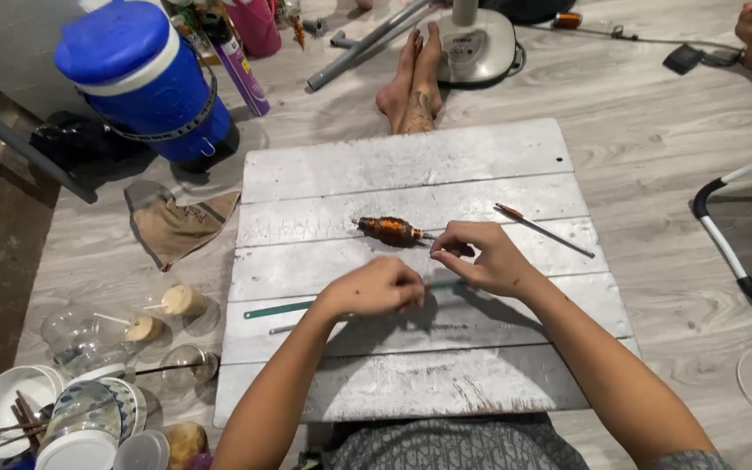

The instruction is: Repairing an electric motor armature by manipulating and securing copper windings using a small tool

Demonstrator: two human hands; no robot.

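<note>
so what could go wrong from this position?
1. The copper-wound motor armature lies loose on the white wooden board; only the right hand pinches near its shaft tip, so it may roll.
2. The left hand hides part of the green strip beneath it, which could get nudged.
3. The thin rod sits close to the right wrist and could be swept away.

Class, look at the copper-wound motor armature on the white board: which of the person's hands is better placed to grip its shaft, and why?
The right hand, probably. Its fingertips sit right at the shaft end of the armature, while the left hand is lower, over the green strip and farther from the shaft.
</note>
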